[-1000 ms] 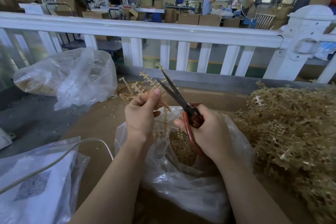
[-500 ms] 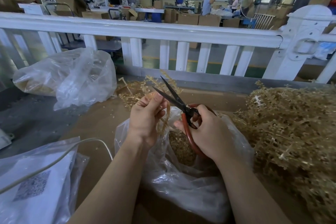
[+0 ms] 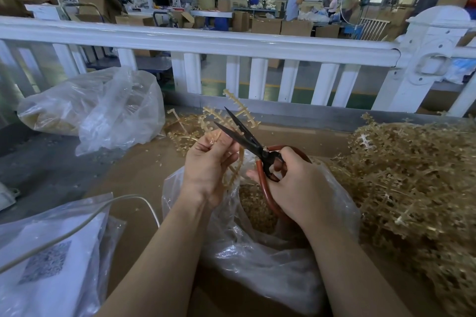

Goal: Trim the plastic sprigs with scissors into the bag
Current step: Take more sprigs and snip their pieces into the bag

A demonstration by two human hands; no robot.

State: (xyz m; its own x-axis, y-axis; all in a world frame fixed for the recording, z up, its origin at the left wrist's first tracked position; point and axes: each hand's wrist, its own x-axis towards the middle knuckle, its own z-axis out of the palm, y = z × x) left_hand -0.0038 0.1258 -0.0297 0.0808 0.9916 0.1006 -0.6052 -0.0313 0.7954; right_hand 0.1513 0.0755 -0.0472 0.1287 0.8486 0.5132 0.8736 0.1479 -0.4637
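Plastic sprigs in a large tan heap (image 3: 409, 183) covered the right side of the desk (image 3: 134, 175), with a smaller scatter lying beyond the hands near the white railing (image 3: 231, 46). Directly under the hands sat the clear bag (image 3: 257, 265), its mouth open and a layer of tan trimmings already visible inside. A second crumpled clear bag (image 3: 103, 108) lay well apart to the far left, and a flat packet with a printed code (image 3: 49, 262) lay at the near left.

The left hand (image 3: 208, 167) pinched one sprig (image 3: 240, 110) between thumb and fingers, holding it up over the bag's mouth so its studded branch rose past the blades. The right hand (image 3: 296, 183) had its fingers curled through the red loops of the scissors (image 3: 247, 136), whose black blades stood parted around the sprig just above the left thumb.

This looked like the middle of a cutting pass, with the blades set for a snip. The next move would call for closing them squarely on the stem while keeping the sprig over the opening, so the cut pieces drop inside rather than onto the desk.
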